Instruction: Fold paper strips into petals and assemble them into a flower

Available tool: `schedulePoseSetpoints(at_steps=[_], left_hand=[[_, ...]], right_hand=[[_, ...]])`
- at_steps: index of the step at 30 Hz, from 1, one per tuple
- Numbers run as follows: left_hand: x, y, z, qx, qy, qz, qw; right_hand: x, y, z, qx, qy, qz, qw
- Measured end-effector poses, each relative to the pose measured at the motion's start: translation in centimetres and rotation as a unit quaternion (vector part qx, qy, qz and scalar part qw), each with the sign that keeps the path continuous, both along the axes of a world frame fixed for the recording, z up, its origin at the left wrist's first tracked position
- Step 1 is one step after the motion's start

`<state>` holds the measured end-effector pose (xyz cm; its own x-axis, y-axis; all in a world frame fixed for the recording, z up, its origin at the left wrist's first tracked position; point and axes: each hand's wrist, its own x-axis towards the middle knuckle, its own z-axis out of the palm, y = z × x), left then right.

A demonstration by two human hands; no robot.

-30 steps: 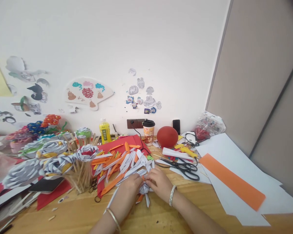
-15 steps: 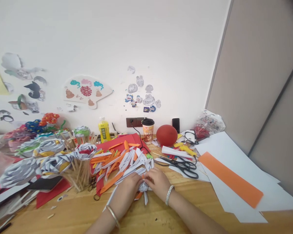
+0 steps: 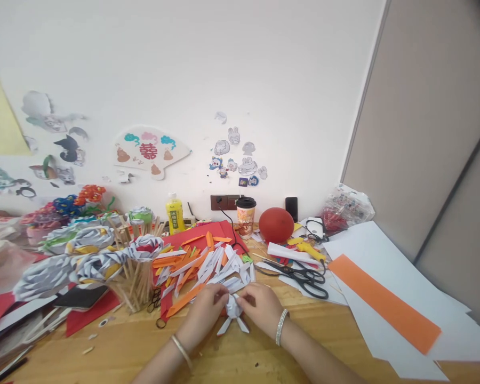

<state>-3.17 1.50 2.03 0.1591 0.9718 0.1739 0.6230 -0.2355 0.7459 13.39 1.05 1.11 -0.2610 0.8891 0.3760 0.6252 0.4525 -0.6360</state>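
A small white folded-paper piece [image 3: 233, 308] is between my two hands, low at the middle, with two pointed strips sticking out towards me. My left hand [image 3: 210, 306] pinches its left side, and my right hand [image 3: 260, 304] pinches its right side. Just beyond my hands lies a heap of folded white and orange paper strips [image 3: 212, 261], partly on red paper [image 3: 224, 229]. Black scissors [image 3: 304, 277] rest to the right of my right hand.
Paper flowers [image 3: 100, 266] on sticks stand at the left. Beyond the heap are a yellow bottle [image 3: 175, 214], a patterned cup [image 3: 246, 217] and a red balloon [image 3: 276, 225]. An orange strip [image 3: 384, 304] lies on white sheets [image 3: 364, 240] at the right.
The white piece has turned, so two strips now spread towards me. My hands have moved slightly apart to its two sides. The whole view has shifted a little.
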Motion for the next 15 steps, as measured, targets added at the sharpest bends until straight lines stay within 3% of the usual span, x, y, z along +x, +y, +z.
schedulePoseSetpoints(at_steps=[5, 9, 12, 15], left_hand=[[0.4, 0.5, -1.0, -0.003, -0.118, 0.019, 0.993], [0.8, 0.2, -0.9, 0.031, -0.141, 0.027, 0.989], [0.9, -0.1, -0.4, 0.076, -0.141, -0.006, 0.987], [0.9, -0.4, 0.0, 0.117, -0.130, -0.051, 0.983]], right_hand=[[0.8, 0.6, 0.1, -0.031, 0.060, 0.018, 0.998], [0.9, 0.5, 0.7, 0.028, 0.040, -0.034, 0.998], [1.0, 0.5, 1.0, 0.077, 0.034, -0.065, 0.994], [1.3, 0.7, 1.0, 0.008, 0.072, -0.027, 0.997]])
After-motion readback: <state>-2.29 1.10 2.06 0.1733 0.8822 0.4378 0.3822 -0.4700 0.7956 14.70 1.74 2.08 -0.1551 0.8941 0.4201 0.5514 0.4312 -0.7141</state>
